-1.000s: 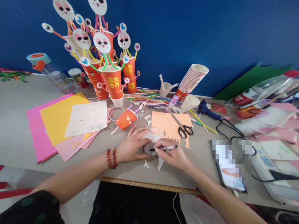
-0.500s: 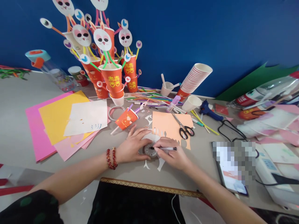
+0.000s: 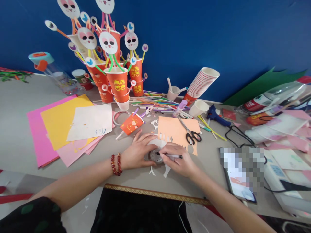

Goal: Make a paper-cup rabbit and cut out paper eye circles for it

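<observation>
My left hand [image 3: 138,150] lies on the table with its fingers spread, pressing down a small round tape roll [image 3: 155,156] that sits on white paper [image 3: 160,144]. My right hand [image 3: 177,160] is closed on a black-tipped pen [image 3: 173,156], whose tip touches the edge of the roll. An orange sheet with cut-out notches [image 3: 175,129] lies just beyond both hands, and black-handled scissors [image 3: 190,133] rest on it. White paper scraps [image 3: 166,170] lie under my right hand.
Pink, yellow and white sheets [image 3: 60,126] lie at the left. Orange cup figures with paper faces [image 3: 114,71] stand at the back, beside a stack of paper cups [image 3: 201,82], straws [image 3: 155,103] and a blue glue gun [image 3: 215,114]. A phone [image 3: 240,176] lies at the right.
My right hand has turned the pen slightly, so its back end sits lower and nearer the hand. My left hand stays on the roll. The view shifted a little.
</observation>
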Demonstrator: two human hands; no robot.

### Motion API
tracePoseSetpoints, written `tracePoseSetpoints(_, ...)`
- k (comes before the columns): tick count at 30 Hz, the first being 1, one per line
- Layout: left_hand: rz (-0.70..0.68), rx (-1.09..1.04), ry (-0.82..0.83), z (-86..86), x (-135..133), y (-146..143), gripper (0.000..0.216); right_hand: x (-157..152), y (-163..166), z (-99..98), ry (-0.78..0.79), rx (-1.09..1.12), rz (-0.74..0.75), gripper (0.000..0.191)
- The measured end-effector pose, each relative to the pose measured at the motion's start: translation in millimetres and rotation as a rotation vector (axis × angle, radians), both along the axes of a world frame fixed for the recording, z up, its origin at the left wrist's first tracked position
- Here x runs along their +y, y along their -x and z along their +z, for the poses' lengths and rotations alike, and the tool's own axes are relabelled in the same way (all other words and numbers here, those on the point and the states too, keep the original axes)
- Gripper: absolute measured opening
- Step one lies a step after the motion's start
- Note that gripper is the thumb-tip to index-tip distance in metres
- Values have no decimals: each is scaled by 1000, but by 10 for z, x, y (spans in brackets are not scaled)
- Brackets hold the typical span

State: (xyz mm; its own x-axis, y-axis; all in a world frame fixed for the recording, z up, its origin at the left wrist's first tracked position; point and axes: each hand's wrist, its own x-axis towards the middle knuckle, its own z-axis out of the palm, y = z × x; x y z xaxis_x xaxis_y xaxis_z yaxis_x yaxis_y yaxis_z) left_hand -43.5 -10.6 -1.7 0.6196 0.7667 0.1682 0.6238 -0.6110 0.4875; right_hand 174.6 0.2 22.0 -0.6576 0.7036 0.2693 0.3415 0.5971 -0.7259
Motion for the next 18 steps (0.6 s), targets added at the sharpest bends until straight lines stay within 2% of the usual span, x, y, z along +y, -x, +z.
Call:
tracePoseSetpoints(12, -4, -5, -7, -19, 3, 8, 50, -71, -2, -1, 58, -22, -18, 19)
tracePoseSetpoints(18, -5, 21, -22, -23, 7, 3, 51, -43, -37, 1, 190, -35, -22, 17)
